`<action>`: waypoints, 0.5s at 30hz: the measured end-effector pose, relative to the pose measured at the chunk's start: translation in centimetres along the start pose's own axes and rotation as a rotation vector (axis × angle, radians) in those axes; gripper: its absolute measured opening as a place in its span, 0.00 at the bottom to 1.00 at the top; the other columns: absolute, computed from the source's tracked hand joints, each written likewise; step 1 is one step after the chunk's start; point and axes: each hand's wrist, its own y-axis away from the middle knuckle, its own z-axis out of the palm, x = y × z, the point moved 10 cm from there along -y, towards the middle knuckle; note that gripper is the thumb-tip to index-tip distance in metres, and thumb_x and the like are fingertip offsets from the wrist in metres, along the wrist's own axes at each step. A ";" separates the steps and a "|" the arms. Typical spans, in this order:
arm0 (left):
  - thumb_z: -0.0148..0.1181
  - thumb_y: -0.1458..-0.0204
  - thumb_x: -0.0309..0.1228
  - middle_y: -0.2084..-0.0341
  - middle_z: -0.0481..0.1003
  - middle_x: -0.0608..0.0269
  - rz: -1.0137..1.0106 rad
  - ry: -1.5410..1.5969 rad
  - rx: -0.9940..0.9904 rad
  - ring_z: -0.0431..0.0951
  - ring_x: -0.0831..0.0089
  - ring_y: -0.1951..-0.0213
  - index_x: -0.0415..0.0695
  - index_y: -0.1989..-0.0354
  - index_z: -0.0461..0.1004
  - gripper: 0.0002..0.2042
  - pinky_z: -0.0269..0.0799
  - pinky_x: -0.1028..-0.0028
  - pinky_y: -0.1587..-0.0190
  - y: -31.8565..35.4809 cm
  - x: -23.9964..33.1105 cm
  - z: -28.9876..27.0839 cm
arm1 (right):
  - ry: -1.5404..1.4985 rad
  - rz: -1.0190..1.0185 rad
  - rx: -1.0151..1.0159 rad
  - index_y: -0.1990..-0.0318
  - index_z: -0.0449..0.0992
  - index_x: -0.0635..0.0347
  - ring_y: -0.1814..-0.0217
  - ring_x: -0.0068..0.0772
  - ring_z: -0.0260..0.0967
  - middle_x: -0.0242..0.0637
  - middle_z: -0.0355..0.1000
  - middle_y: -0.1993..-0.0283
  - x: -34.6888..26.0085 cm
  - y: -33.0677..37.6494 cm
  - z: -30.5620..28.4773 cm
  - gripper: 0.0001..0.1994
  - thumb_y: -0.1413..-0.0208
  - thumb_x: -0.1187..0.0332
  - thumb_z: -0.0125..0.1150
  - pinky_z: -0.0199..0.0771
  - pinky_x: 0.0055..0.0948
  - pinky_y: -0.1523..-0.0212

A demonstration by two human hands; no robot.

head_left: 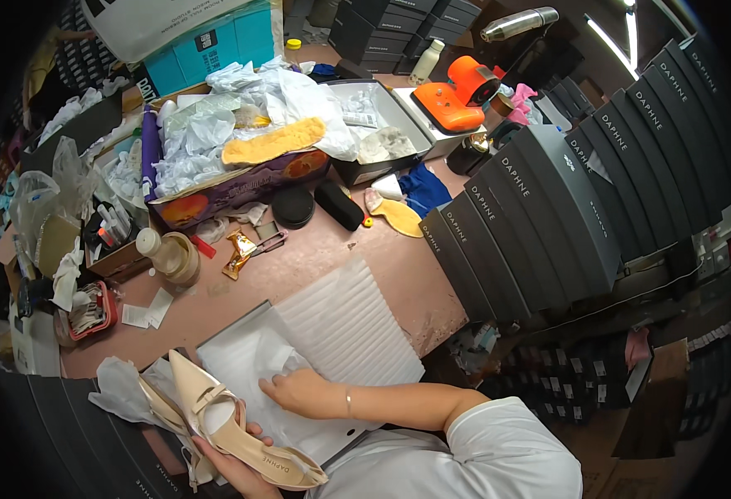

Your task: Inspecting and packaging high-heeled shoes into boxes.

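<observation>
My left hand point(236, 472) is closed from below around a pair of beige pointed slingback shoes. The front shoe point(189, 384) has a small bow across its vamp, and the second shoe point(162, 406) lies partly hidden behind it. Over an open shoebox point(234, 323) with white lining, my right hand point(299, 392) has its fingers curled on white tissue paper point(280, 363). Its fingertips are partly hidden by the paper. Another crumpled tissue point(124, 389) hangs beside the shoe toes. A ribbed white foam sheet point(349, 312) lies on the table just beyond the box.
Stacked dark shoeboxes point(519, 224) rise along the right, with more boxes point(58, 428) at the lower left. At the back stands a purple carton point(249, 185) heaped with tissue, near an orange device point(457, 100). A jar point(174, 258), a black round tin point(293, 208) and wrappers lie mid-table.
</observation>
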 end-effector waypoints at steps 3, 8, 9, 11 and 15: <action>0.32 0.40 0.59 0.51 0.71 0.56 0.016 0.074 -0.176 0.74 0.71 0.59 0.40 0.41 0.62 0.34 0.75 0.71 0.62 -1.5 -0.7 0.8 | -0.199 -0.256 0.236 0.51 0.67 0.65 0.68 0.38 0.72 0.39 0.71 0.65 -3.9 1.4 -6.2 0.18 0.50 0.68 0.54 0.70 0.35 0.72; 0.34 0.38 0.56 0.39 0.60 0.56 0.035 0.061 -0.220 0.62 0.65 0.39 0.41 0.35 0.53 0.33 0.55 0.66 0.36 0.0 -2.0 2.4 | 0.094 -0.314 0.291 0.54 0.69 0.65 0.67 0.33 0.70 0.36 0.68 0.66 -6.0 0.6 -6.4 0.17 0.52 0.68 0.53 0.70 0.34 0.71; 0.34 0.38 0.56 0.39 0.59 0.56 0.047 0.016 -0.238 0.62 0.65 0.39 0.42 0.35 0.52 0.33 0.57 0.66 0.37 0.6 -2.0 2.8 | 0.123 -0.351 0.252 0.55 0.69 0.65 0.67 0.33 0.70 0.36 0.68 0.65 -6.2 1.0 -6.1 0.17 0.53 0.68 0.53 0.69 0.33 0.72; 0.34 0.38 0.56 0.39 0.60 0.56 -0.101 0.142 -0.317 0.62 0.64 0.39 0.44 0.35 0.53 0.32 0.59 0.63 0.38 1.9 -2.6 2.5 | 0.144 -0.496 0.159 0.56 0.70 0.65 0.68 0.33 0.70 0.36 0.68 0.65 -8.9 1.4 -4.0 0.16 0.53 0.68 0.54 0.69 0.30 0.75; 0.31 0.39 0.59 0.40 0.61 0.56 -0.134 0.211 -0.300 0.65 0.61 0.41 0.47 0.34 0.53 0.33 0.63 0.62 0.40 4.0 -3.2 2.8 | 0.208 -0.591 0.294 0.62 0.72 0.61 0.70 0.32 0.70 0.34 0.67 0.67 -10.8 2.6 -6.2 0.13 0.57 0.66 0.56 0.69 0.29 0.74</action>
